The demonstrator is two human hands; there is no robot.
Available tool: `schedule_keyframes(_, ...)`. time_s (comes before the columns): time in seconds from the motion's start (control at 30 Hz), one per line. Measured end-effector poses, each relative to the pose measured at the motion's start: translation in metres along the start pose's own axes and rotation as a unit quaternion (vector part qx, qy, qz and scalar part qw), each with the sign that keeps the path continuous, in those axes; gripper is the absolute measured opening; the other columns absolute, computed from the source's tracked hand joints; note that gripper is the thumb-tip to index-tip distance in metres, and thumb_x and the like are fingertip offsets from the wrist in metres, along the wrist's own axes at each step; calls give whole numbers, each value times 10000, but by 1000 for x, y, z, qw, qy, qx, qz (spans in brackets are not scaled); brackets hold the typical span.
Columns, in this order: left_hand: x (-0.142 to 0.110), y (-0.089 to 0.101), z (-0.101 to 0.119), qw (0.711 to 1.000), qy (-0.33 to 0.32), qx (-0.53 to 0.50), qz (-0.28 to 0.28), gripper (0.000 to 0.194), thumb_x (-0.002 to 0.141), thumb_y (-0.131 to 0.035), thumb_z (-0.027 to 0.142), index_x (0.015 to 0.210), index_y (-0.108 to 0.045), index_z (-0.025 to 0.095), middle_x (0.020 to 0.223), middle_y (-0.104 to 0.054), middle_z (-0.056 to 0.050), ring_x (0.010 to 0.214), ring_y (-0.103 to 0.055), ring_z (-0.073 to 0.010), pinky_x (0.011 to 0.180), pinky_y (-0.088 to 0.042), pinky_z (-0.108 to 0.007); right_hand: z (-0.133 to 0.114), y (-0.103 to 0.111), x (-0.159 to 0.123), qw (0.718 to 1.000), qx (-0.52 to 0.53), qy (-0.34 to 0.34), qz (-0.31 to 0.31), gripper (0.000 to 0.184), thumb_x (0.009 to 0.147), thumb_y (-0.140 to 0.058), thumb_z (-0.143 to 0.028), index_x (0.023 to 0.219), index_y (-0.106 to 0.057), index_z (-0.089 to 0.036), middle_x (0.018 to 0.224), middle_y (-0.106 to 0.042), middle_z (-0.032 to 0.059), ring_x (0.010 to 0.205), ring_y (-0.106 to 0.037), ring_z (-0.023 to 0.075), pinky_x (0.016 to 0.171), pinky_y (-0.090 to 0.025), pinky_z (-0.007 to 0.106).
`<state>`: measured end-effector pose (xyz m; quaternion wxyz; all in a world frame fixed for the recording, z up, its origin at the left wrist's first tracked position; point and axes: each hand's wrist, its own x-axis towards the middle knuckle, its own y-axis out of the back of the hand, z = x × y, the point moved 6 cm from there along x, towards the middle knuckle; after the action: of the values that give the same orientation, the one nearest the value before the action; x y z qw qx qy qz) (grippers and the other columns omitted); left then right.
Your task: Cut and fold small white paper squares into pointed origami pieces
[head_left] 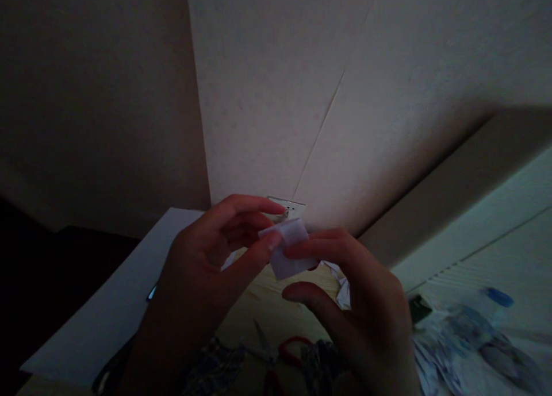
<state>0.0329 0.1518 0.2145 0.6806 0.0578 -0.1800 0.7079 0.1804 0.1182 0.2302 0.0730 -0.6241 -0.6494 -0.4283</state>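
A small folded piece of white paper [288, 266] is held up between my two hands, above the wooden table. My left hand [219, 241] pinches its left side, the thumb lying over the front and the index finger stretched past the top edge. On the right, the fingers of my right hand [357, 287] press against the paper's front and right edge, while that thumb stands apart below it. Under the hands, open scissors [269, 350] with red handles lie on the table. The far side of the paper is hidden.
A large white sheet [116, 292] covers the table's left side, with a dark device partly behind my left arm. Paper scraps [344, 292] lie right of the paper. A wall socket [297, 207] is behind. Lower right are a clear bottle with a blue cap [499, 297] and crumpled plastic.
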Motion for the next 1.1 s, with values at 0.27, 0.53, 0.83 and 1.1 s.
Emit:
schedule_keyframes(0.27, 2, 1, -2, 997, 18, 72, -24, 112, 793, -703, 168, 750, -715, 271, 710, -761, 74, 720, -741, -148, 653, -577, -189, 1, -4, -1, 1000, -10, 5, 4, 202, 897, -740, -174, 1049, -643, -265, 963, -761, -66, 851, -710, 96, 787, -549, 157)
schedule_keyframes(0.53, 3, 1, -2, 996, 15, 73, -39, 113, 813, -702, 182, 732, -693, 260, 684, -744, 71, 697, -739, -138, 641, -583, -182, 3, 4, -1, 996, -37, -29, 77, 97, 891, -705, -185, 909, -659, -269, 777, -746, -88, 689, -700, 92, 638, -537, 164)
schedule_keyframes(0.83, 1, -2, 2, 999, 16, 12, -41, 161, 783, -747, 130, 785, -759, 290, 778, -790, 72, 773, -759, -132, 716, -594, -167, 4, 4, 0, 994, -38, -60, 89, 116, 888, -654, -151, 832, -646, -252, 731, -704, -78, 678, -663, 96, 623, -504, 186)
schedule_keyframes(1.1, -2, -4, -1, 999, 33, 13, -36, 240, 684, -825, 111, 853, -785, 276, 868, -786, 52, 754, -731, -132, 713, -592, -176, 12, 1, -4, 986, 5, -125, 110, 101, 908, -637, -196, 821, -657, -244, 713, -668, -53, 737, -684, 143, 647, -502, 250)
